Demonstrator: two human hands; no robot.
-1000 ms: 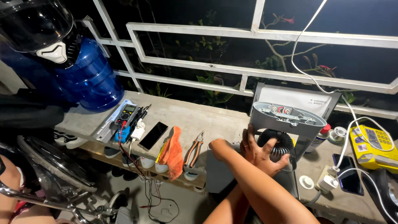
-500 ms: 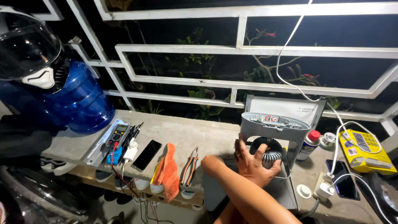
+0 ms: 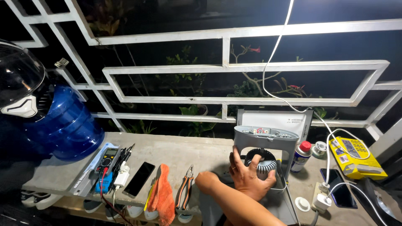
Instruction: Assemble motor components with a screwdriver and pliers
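Note:
A grey plastic housing (image 3: 266, 136) stands upright on the concrete ledge (image 3: 180, 150), with wires showing in its open top. A black ribbed round part (image 3: 263, 161) sits in its front opening. My right hand (image 3: 247, 178) grips this round part, thumb up on the left and fingers spread across it. A forearm runs down from it to the bottom edge. A rounded closed shape (image 3: 207, 182) just left of the housing looks like my left hand; I cannot tell whether it holds anything.
On the left of the ledge lie pliers (image 3: 185, 192), an orange cloth (image 3: 161, 194), a black phone (image 3: 139, 179) and a multimeter (image 3: 108, 161). A blue water jug (image 3: 67, 125) and a helmet (image 3: 21, 88) stand further left. To the right are a spray can (image 3: 300, 157), a yellow box (image 3: 356, 157) and a plugged charger (image 3: 320, 199). A white railing (image 3: 226, 67) stands behind.
The view has tilted up and shows more railing. My right hand has stayed on the black round part, its fingers shifting around it.

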